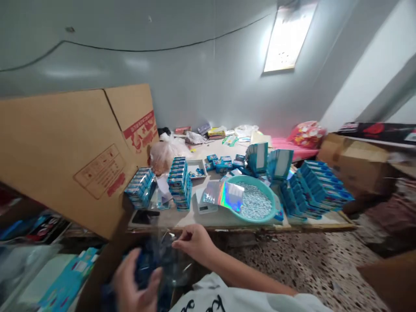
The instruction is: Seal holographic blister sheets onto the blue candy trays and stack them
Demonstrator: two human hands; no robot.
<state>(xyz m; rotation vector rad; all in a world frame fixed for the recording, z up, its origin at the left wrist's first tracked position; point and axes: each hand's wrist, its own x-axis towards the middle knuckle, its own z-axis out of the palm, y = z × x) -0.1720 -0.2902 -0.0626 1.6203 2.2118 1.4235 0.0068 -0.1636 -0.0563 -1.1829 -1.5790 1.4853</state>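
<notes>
My left hand [138, 281] is low at the front, smeared by motion, with thumb and fingers apart. Just behind its fingers are dark blue shapes [146, 266], too blurred to name. To the right, my right hand [196, 245] has thumb and forefinger pinched together at the edge of a clear plastic bag [164, 251], which hangs below the table edge. On the table beyond stand stacks of small blue boxes [180, 182]. A white scale [205, 206] sits beside a turquoise basin [260, 219] of small pale blue-and-white pieces. A shiny holographic pouch [227, 195] lies over both.
A large cardboard box [74, 151] leans at the left. A dark phone [145, 216] lies by the table's front edge. Open blue display boxes [312, 190] fill the right end. Brown cartons [354, 160] stand farther right. Printed turquoise packaging [65, 277] lies low at left.
</notes>
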